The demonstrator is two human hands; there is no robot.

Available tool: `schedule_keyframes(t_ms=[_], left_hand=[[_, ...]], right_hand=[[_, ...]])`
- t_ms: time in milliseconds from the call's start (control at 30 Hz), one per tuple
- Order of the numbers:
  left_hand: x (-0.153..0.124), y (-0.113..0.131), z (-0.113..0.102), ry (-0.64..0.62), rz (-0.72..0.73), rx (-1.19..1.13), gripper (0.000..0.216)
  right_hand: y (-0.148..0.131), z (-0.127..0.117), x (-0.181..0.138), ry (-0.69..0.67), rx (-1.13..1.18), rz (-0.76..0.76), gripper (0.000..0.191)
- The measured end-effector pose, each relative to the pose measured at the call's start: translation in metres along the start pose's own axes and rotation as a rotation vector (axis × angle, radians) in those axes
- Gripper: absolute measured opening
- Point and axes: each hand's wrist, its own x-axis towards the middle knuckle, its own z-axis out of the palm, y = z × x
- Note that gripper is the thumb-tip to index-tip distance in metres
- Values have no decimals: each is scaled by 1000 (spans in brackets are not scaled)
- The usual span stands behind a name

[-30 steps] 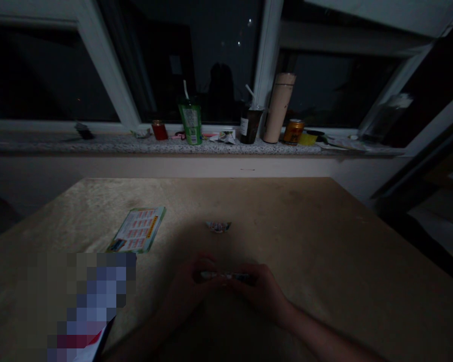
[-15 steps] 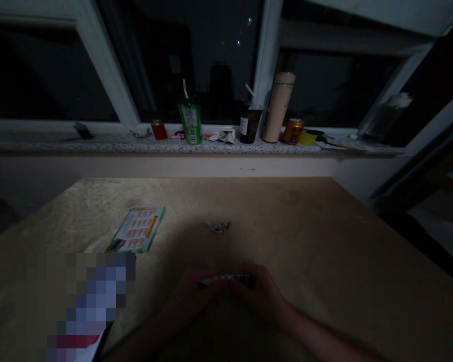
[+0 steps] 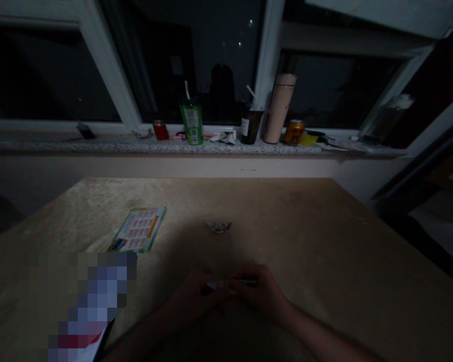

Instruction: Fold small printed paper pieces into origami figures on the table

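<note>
Low in the head view, my left hand [image 3: 196, 295] and my right hand [image 3: 259, 291] pinch a narrow folded piece of printed paper [image 3: 232, 285] between them. Both hands are closed, fingertips close together, over the near part of the table. Fingers cover much of the paper, and the light is dim. Beyond my hands, a small folded paper shape [image 3: 219, 227], pointed at both ends, lies on the wooden table. To the left rests a stack of printed sheets [image 3: 139, 230] with a calendar grid on top.
A blurred-out bluish item [image 3: 94, 301] lies at the table's [image 3: 324, 231] left front. Along the stone windowsill [image 3: 124, 144] stand a red jar [image 3: 160, 130], green cup [image 3: 192, 124], dark cup [image 3: 250, 125], tall flask [image 3: 281, 108] and orange can [image 3: 294, 132].
The paper in my hands has tilted so less of its print shows. My left hand has shifted slightly right, and my fingers have regripped. The other things stay put.
</note>
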Motion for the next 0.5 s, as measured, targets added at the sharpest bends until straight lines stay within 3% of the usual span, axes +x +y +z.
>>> schedule_keyframes(t_ms=[333, 500], left_hand=[[1, -1, 3, 22, 6, -15, 45], [3, -2, 2, 46, -18, -45, 44]], right_hand=[[-2, 1, -4, 64, -107, -138, 24], [-4, -1, 1, 63, -100, -85, 27]])
